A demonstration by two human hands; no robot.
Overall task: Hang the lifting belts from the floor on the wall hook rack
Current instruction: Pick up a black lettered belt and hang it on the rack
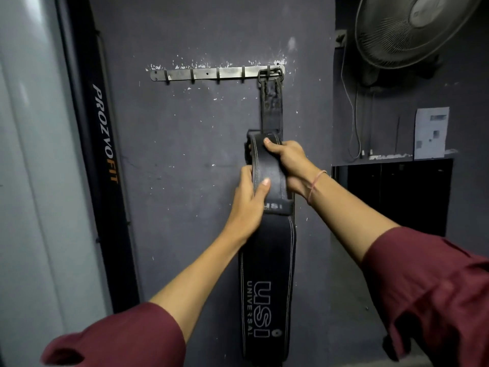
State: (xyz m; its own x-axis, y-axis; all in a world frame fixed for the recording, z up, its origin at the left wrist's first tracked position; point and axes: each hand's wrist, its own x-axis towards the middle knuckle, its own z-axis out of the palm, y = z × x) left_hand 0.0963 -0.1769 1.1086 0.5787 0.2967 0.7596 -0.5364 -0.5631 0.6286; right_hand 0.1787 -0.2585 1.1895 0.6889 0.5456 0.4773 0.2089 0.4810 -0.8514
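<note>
A black lifting belt (267, 287) with "USI UNIVERSAL" lettering hangs by its metal buckle from the rightmost hook of the metal wall hook rack (211, 73) on the dark wall. Its strap end is folded over at mid height. My left hand (248, 205) grips the folded strap from the left, thumb across its front. My right hand (288, 162) holds the top of the fold from the right, thumb on the strap. The other hooks on the rack carry nothing.
A black "PROZOFIT" padded post (105, 154) stands to the left of the rack. A wall fan (412, 27) sits at the upper right, with cables, a paper notice (431, 132) and a dark cabinet (397, 192) below it.
</note>
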